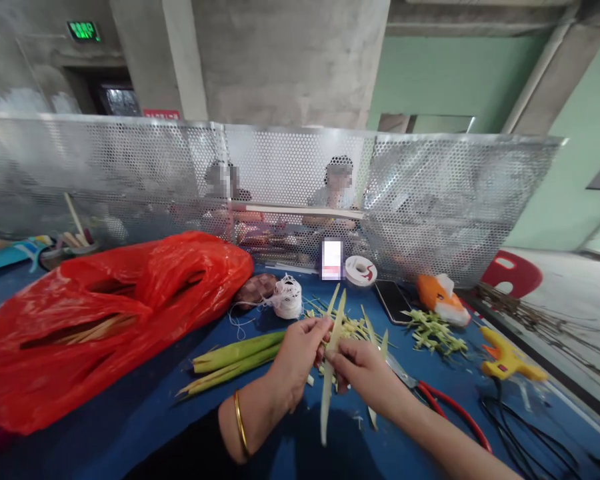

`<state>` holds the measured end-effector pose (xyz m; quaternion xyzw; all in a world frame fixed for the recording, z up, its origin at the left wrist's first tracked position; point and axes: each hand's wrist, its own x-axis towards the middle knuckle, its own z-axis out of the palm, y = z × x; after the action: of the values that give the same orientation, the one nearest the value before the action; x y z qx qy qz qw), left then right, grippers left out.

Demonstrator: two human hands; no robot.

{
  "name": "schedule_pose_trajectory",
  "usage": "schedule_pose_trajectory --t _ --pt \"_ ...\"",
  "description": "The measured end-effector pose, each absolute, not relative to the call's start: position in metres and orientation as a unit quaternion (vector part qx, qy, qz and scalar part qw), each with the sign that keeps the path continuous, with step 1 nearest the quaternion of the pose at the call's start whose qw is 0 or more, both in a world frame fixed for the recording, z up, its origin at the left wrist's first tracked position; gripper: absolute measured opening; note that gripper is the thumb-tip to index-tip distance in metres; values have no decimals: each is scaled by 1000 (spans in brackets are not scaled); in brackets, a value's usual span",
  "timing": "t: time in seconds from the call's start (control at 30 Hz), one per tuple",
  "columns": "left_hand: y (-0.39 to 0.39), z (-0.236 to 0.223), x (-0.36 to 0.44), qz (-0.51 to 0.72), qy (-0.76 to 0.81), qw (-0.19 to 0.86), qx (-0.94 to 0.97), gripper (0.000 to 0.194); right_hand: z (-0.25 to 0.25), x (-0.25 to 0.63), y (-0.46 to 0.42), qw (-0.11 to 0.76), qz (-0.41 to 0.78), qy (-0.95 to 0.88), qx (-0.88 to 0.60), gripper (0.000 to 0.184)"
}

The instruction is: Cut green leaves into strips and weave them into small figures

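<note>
A long, pale green leaf strip (pixel 327 400) stands nearly upright between my hands, its narrow end pointing away from me. My right hand (pixel 360 367) pinches it about the middle. My left hand (pixel 300 350) is closed beside it, with a thinner strip (pixel 333 300) rising from its fingertips; its lower fingers are partly hidden. Left of my wrist lie green leaf stalks (pixel 235 353). Cut pale slivers (pixel 355 327) are scattered behind and under my hands. Scissors with red handles (pixel 435 400) rest beyond my right forearm, partly covered by it.
A red plastic bag (pixel 180 287) covers the left side. White string (pixel 287 298), a white spool (pixel 361 271), a phone (pixel 393 301), a tissue pack (pixel 443 300) and a yellow glue gun (pixel 510 360) surround the work. A perforated metal screen (pixel 290 167) stands behind, with people beyond.
</note>
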<state>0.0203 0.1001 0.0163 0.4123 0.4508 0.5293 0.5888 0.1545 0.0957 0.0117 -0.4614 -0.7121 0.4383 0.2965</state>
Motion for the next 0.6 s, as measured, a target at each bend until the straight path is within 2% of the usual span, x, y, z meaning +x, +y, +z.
schedule_pose_trajectory --t 0.3,0.37,0.47,0.6 --pt "66 30 30 544 450 539 460 30 17 161 61 330 326 -761 -453 33" --pt "56 29 30 548 454 528 463 27 17 168 54 366 315 -746 -458 29" --pt "43 19 30 525 474 504 496 24 16 180 51 478 368 -655 -456 28" --pt "35 -1 32 445 496 493 560 26 10 187 55 481 493 -571 -447 37"
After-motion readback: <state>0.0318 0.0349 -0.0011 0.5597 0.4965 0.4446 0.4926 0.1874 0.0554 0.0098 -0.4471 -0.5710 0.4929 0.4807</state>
